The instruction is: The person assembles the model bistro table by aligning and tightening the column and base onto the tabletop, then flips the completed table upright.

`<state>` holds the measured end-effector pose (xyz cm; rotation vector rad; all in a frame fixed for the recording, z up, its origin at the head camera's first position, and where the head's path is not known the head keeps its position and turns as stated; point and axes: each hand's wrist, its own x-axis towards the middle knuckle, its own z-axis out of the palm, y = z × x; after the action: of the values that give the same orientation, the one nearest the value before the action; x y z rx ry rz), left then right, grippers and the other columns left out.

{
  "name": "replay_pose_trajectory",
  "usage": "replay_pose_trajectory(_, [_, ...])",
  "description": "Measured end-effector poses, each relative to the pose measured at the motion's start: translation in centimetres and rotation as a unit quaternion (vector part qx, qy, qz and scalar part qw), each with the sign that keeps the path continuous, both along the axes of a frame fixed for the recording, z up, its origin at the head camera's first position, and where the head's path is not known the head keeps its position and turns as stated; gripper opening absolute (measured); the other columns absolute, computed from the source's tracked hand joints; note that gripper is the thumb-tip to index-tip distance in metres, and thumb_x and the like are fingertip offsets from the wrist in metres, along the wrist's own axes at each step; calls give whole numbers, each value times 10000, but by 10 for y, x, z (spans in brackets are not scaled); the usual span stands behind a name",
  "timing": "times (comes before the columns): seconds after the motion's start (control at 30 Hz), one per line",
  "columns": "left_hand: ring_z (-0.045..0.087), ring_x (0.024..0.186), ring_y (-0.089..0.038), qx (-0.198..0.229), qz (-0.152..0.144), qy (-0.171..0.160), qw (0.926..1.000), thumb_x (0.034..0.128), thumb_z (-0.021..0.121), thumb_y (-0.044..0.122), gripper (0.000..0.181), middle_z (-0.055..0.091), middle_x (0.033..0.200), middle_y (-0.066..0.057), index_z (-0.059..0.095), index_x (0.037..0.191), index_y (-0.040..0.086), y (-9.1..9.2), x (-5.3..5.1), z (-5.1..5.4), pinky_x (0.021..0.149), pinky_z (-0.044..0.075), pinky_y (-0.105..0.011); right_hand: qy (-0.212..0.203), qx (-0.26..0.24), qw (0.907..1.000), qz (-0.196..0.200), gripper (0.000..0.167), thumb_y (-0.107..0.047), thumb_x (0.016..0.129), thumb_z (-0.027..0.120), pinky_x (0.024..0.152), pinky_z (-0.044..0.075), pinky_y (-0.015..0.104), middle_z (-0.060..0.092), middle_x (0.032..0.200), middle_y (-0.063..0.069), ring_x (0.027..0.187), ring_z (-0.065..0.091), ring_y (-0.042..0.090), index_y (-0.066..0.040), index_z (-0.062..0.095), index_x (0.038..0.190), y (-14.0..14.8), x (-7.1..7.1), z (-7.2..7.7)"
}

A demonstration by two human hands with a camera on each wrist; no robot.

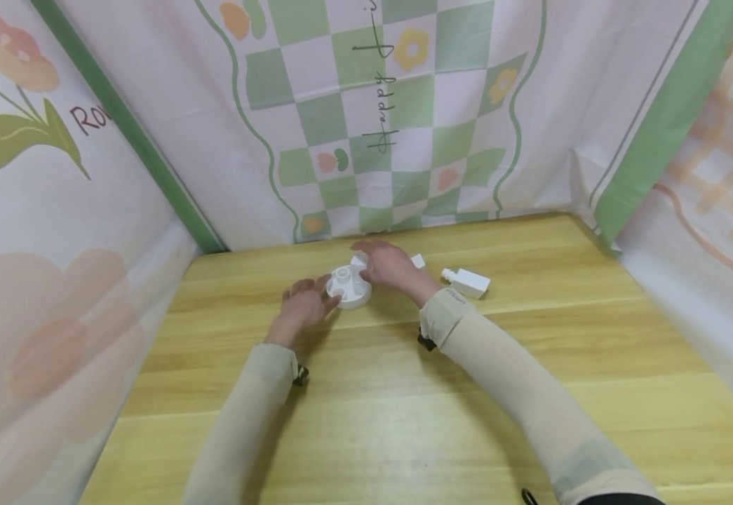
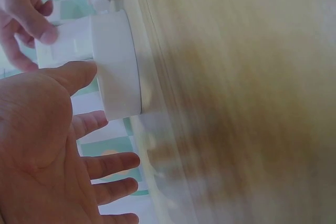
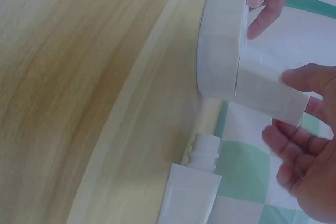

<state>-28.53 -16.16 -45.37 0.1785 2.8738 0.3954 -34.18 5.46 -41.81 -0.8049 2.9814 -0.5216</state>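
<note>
Far on the worktop [image 1: 372,407], our right hand [image 1: 394,268] is pinching a white block [image 3: 268,85] against the round base [image 3: 219,48] our spread left hand [image 1: 303,306] is touching; we're judging both light, stiff, perhaps slick, best held side-on.

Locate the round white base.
Head view: the round white base sits on the far side of the yellowish wooden table, between the left hand and right hand.

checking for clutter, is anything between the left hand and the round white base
Nothing visible: the left hand is at the edge of the round white base. The white rectangular necked piece lies to the right.
</note>
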Motion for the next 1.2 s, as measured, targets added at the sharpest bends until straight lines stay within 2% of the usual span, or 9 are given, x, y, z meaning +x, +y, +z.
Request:
replay_pose_trajectory(0.13, [168,1515,-456,48,-1,28,10000,1023,375,589,704,247,1625,-229,180,1605,244,0,1,0,1224,103,-648,294,269,9992,-82,547,-411,889,702,1030,492,478,625,1343,111,1208,603,306,-146,578,1351,2,1,0])
replay_pose_trajectory(0.3, [166,1518,-450,-24,-2,34,10000,1023,369,593,705,245,1628,-224,174,1606,249,0,2,0,1228,101,-640,326,271,9991,27,567,-349,829,700,1070,470,451,602,1390,99,1257,577,302,-109,612,1335,4,3,5])
replay_pose_trajectory(0.43, [170,1517,-449,-2,-16,74,10000,1024,373,589,703,250,1625,-227,182,1604,242,0,3,0,1229,100,-639,433,270,9987,64,550,-411,870,703,1072,473,452,588,1416,103,1266,580,310,-136,597,1335,6,5,6])
replay_pose_trajectory(0.57, [174,1516,-449,-13,-14,76,10000,1023,373,593,704,254,1623,-228,182,1604,245,0,2,0,1229,99,-639,623,483,9969,51,549,-500,889,686,994,525,457,598,1395,110,1195,625,317,-171,588,1319,9,7,6])
replay_pose_trajectory(0.7, [181,1514,-450,-42,-10,101,9999,1020,372,598,705,260,1621,-226,181,1603,250,0,1,-1,1227,105,-642,689,561,9957,252,527,-379,857,712,892,563,452,644,1274,113,1072,660,302,-193,590,1336,12,7,6])
replay_pose_trajectory(0.83, [172,1517,-451,-60,11,65,10000,1018,373,602,708,247,1626,-225,180,1604,254,0,0,-2,1226,105,-645,701,645,9940,546,551,-261,823,739,862,571,448,659,1182,104,1020,656,281,-195,596,1351,16,8,8])
replay_pose_trajectory(1.2, [165,1522,-440,-131,15,36,9999,1023,371,590,698,244,1630,-218,188,1603,247,2,2,1,1226,105,-645,670,820,9925,609,527,-292,877,760,909,561,444,655,1212,96,1055,661,289,-216,595,1371,20,9,12])
